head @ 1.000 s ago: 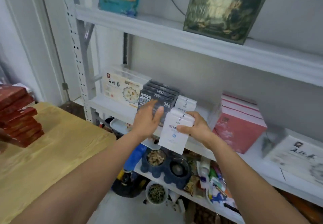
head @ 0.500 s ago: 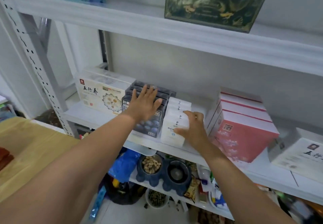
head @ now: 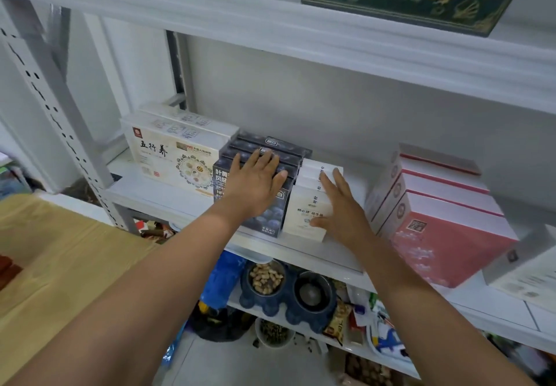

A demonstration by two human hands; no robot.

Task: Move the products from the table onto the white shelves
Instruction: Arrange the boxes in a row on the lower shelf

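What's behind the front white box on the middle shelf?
More white boxes line up behind the front white box; the right hand covers their right side, hiding the count.

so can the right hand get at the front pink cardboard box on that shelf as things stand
Probably yes. The right hand rests flat against the small white cardboard boxes, and the front pink cardboard box stands just to its right with nothing between them.

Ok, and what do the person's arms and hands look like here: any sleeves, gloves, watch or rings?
The left hand and right hand are bare, with no gloves, rings or bands showing. The left forearm and right forearm are bare too. No sleeve, watch or bracelet is in view down to the picture's bottom edge.
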